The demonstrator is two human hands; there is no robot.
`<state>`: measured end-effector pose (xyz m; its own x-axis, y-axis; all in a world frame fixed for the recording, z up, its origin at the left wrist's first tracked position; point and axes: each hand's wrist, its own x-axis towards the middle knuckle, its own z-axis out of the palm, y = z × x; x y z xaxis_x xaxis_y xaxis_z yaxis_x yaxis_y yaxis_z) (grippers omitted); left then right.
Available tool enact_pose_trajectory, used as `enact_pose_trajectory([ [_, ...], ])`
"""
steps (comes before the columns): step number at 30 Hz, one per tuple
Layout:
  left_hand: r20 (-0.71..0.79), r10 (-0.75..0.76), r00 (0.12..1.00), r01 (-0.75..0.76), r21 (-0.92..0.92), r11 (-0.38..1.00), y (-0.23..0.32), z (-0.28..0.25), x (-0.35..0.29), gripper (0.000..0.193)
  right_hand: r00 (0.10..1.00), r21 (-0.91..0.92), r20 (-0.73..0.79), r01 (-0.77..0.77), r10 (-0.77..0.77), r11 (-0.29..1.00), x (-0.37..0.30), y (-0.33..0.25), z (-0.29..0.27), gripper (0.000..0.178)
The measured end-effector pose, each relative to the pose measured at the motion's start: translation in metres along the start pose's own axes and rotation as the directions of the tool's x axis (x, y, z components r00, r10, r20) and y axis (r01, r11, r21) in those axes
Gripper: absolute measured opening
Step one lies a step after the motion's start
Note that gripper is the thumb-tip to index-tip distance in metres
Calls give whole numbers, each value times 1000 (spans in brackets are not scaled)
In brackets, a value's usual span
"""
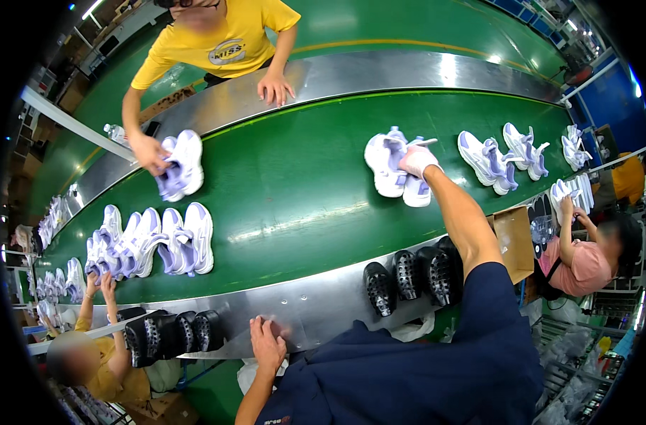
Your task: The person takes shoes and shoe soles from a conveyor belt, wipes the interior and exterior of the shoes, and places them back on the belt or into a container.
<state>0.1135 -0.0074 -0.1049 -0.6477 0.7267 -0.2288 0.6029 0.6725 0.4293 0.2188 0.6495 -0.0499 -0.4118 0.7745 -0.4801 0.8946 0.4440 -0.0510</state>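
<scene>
My right hand point(420, 161), in a pale glove, reaches far across the green conveyor belt point(287, 184). Its fingers are closed at the opening of a white and lavender sneaker point(416, 193). A matching sneaker point(384, 168) stands against it on the left, partly behind the hand; whether the fingers grip that one too is hidden. My left hand point(268, 345) is bare and rests on the near metal ledge point(295, 304), fingers stretched out and holding nothing. Further right on the belt are more sneakers point(482, 159) in pairs.
Across the belt, a person in yellow point(227, 42) handles a pair of sneakers point(183, 166). Several sneakers point(149, 241) line the belt's left. Black studded shoe-shaped forms point(408, 275) point(174, 333) flank me on the ledge, beside a cardboard box point(513, 244). Co-workers sit left point(110, 365) and right point(581, 262).
</scene>
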Motion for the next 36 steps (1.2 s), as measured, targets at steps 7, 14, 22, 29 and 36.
enact_pose_trajectory([
  [7,-211,227,951,-279,-264,923,55,-58,78,44,920,154,40,380,-390,912,-145,-158,-17,30],
  [14,-140,78,987,-141,-522,841,62,-77,119,73,911,81,142,379,-387,922,-307,-244,74,27],
  [22,-46,222,974,-208,-570,795,-55,-27,48,59,894,209,8,436,-448,875,-387,-260,220,29],
  [29,-234,80,969,-169,-393,904,-50,-119,20,39,804,456,-581,190,129,870,-430,-112,158,32],
  [36,-198,537,820,-564,-120,817,43,-119,47,39,795,35,-583,-181,167,983,-385,-41,180,59],
])
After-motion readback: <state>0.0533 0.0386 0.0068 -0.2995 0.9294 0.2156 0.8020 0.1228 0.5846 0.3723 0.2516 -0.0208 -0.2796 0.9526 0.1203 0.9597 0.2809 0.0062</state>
